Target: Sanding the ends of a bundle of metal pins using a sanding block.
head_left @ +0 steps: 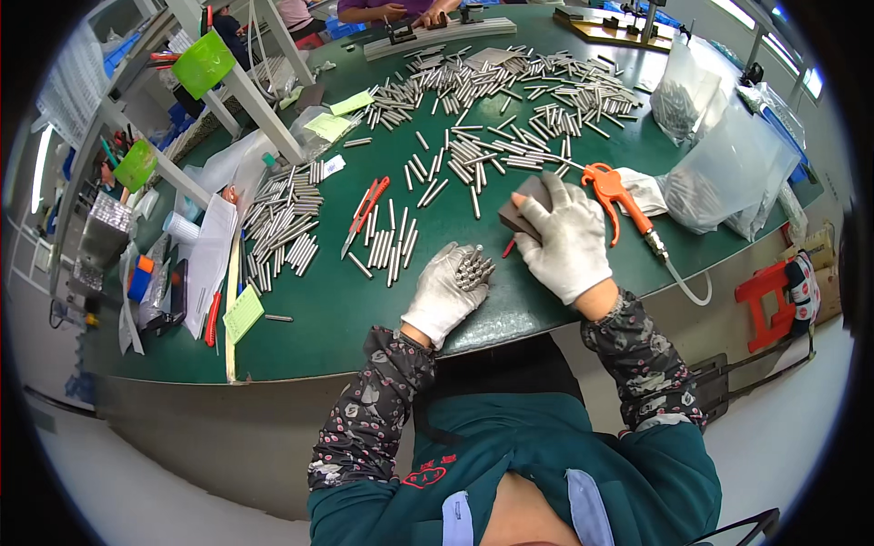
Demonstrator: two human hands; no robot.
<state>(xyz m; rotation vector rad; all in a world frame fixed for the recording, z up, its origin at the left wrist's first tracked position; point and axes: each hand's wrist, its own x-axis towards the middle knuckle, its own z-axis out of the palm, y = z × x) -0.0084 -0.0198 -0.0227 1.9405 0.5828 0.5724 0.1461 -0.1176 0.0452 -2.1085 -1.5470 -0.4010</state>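
In white gloves, both of my hands are over the green table (pixel 382 332). My left hand (pixel 437 296) is closed around a bundle of short metal rods (pixel 473 269), their ends facing up. Just to the right, my right hand (pixel 569 238) grips a dark grey-brown rectangular block (pixel 519 218), with the fingers over its top. A small red piece (pixel 509 247) shows beside the block, partly hidden. Loose metal rods (pixel 391 246) lie just left of the bundle, and a red-handled cutter (pixel 366 215) rests beyond them.
An orange air blow gun (pixel 619 196) with a hose lies right of my right hand. Plastic bags of rods (pixel 692 187) stand farther right. More rods (pixel 492 82) spread across the far table, and a pile (pixel 282 214) sits left. A shelf frame (pixel 273 118) borders the left. Another person's hands (pixel 432 16) are at the far edge.
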